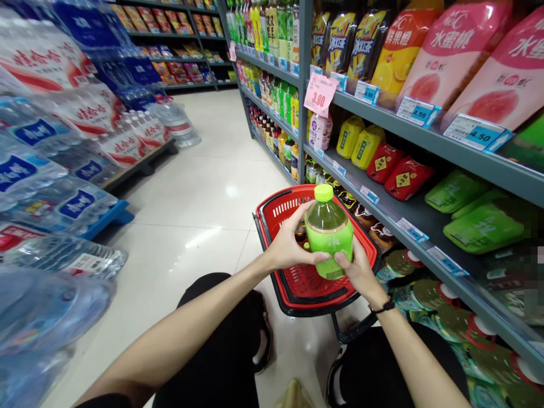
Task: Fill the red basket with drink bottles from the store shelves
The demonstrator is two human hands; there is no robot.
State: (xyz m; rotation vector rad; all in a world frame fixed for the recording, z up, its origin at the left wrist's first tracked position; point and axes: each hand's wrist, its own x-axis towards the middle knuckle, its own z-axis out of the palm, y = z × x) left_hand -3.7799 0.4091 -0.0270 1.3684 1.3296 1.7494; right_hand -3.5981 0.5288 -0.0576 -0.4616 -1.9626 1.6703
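I grip a green bottle point(328, 237) upright between my left hand point(290, 243) and right hand point(357, 271), above the red basket point(278, 211). Under the bottle, inside that basket, a dark bottle point(301, 234) barely shows.

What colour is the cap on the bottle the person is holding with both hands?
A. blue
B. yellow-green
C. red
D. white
B. The left hand and right hand clasp a clear plastic bottle with a green label over the red plastic shopping basket, and its round cap on top is plainly yellow-green.
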